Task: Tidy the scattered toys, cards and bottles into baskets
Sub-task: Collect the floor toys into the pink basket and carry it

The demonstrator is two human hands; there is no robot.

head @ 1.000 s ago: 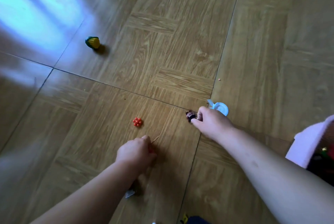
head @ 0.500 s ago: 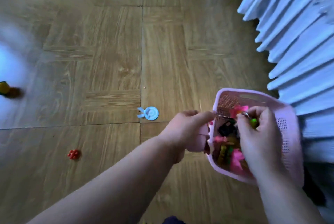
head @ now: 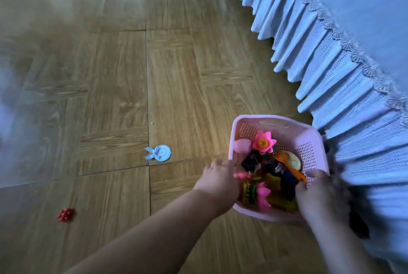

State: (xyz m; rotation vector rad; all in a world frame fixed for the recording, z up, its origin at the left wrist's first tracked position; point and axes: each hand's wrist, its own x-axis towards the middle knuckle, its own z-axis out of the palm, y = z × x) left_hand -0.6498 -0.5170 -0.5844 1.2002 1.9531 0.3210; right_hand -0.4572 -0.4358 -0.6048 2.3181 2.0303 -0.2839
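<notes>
- Wooden parquet floor is carrying the pink basket, which is sitting just beside a pale blue bed skirt.
- At opposite rims, the left hand and right hand are gripping it, fingers curled over.
- Heaped toys, a pink flower topmost, are likely to spill if it tilts.
- Farther out, a blue bunny disc and red berry toy are lying uncollected, easily missed.
</notes>
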